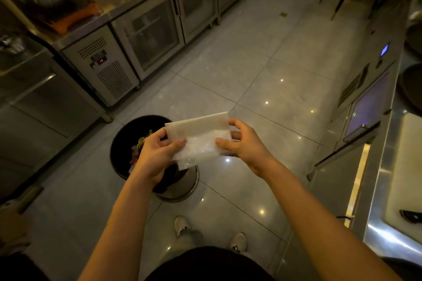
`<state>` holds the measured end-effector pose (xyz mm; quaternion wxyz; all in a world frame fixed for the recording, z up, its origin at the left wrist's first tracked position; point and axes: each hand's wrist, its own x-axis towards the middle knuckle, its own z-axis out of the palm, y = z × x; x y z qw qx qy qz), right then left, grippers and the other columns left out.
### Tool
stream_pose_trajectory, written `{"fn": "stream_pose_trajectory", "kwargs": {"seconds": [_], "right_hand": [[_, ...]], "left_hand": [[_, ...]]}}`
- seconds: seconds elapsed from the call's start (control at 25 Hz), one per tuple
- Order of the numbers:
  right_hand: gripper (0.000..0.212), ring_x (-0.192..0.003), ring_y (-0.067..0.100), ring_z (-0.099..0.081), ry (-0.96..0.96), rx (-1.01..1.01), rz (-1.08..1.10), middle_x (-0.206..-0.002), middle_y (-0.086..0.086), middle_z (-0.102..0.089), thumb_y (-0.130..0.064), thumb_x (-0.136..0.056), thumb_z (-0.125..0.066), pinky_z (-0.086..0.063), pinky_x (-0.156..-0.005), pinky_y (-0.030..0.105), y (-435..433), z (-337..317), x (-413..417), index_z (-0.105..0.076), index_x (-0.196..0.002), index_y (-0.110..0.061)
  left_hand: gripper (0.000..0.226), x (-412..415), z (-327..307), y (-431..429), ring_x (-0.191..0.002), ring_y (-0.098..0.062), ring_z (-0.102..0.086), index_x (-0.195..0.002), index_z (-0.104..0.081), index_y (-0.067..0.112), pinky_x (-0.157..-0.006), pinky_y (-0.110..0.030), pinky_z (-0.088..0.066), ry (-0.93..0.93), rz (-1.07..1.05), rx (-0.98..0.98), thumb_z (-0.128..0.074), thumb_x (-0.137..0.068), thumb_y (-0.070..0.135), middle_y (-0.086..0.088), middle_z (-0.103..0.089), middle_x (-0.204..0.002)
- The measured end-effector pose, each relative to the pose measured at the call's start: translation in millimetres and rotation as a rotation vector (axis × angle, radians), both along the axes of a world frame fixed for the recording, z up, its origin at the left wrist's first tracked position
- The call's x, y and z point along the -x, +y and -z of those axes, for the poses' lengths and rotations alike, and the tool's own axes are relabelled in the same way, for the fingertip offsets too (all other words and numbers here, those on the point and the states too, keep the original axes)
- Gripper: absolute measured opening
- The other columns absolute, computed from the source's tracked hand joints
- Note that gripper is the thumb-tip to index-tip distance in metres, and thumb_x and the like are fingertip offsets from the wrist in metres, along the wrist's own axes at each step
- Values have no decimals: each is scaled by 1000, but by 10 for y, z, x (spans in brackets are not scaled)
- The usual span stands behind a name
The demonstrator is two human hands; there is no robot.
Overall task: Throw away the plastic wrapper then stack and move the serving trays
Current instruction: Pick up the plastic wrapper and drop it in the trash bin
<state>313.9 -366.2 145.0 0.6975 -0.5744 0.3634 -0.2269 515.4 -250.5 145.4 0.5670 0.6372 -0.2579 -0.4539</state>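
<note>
A clear, whitish plastic wrapper is stretched between both hands at waist height. My left hand pinches its left edge and my right hand pinches its right edge. The wrapper hangs above and slightly right of a round black trash bin on the floor, which holds some colourful rubbish. Dark round serving trays lie on the steel counter at the far right edge of the view, partly cut off.
Steel under-counter fridges with glass doors line the left side. A steel counter with a white board runs along the right. Tiled floor stretches ahead between them. My shoes stand just behind the bin.
</note>
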Motion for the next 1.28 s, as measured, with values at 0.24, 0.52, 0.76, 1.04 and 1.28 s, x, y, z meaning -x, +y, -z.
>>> {"fn": "stream_pose_trajectory", "kwargs": {"seconds": [0.24, 0.52, 0.76, 1.04, 1.28], "right_hand": [[41, -89, 20, -72, 5, 35, 35, -100, 5, -72, -3, -78, -76, -59, -65, 29, -34, -45, -675, -60, -104, -30], [39, -86, 15, -73, 9, 114, 68, -96, 1, -74, -1, -80, -73, -59, -64, 27, -146, -250, -1609, -60, -106, -27], [36, -92, 15, -72, 26, 128, -51, -97, -8, -75, -14, -81, -75, -60, -70, 30, -69, -253, -2341, -60, -109, -31], [18, -89, 17, -72, 85, 148, -75, -91, -1, -75, -16, -86, -70, -60, -68, 31, -32, -143, -2923, -65, -102, -24], [18, -84, 22, -72, 151, 115, -95, -88, 8, -74, -4, -86, -66, -62, -69, 35, -172, -3, -3371, -65, -97, -19]], "left_hand": [[28, -611, -75, 29, -85, -21, -75, -110, -68, 17, -64, -30, -60, -52, -38, 77, -72, -83, 8, -4, -78, -94], [61, -1504, -79, 136, -103, -25, -70, -124, -61, 20, -84, -42, -57, 88, 125, 8, -83, -69, 35, -8, -73, -113], [37, -2168, -45, 296, -96, -24, -72, -116, -65, 17, -79, -38, -59, 100, -11, 18, -72, -81, 7, -7, -76, -104], [25, -2686, 61, 477, -77, -19, -74, -103, -70, 16, -64, -28, -58, 98, -165, -7, -73, -80, 5, -5, -78, -88], [21, -2932, 327, 405, -76, -20, -73, -102, -71, 12, -68, -33, -61, 117, -285, -63, -72, -82, 6, -7, -77, -86]]}}
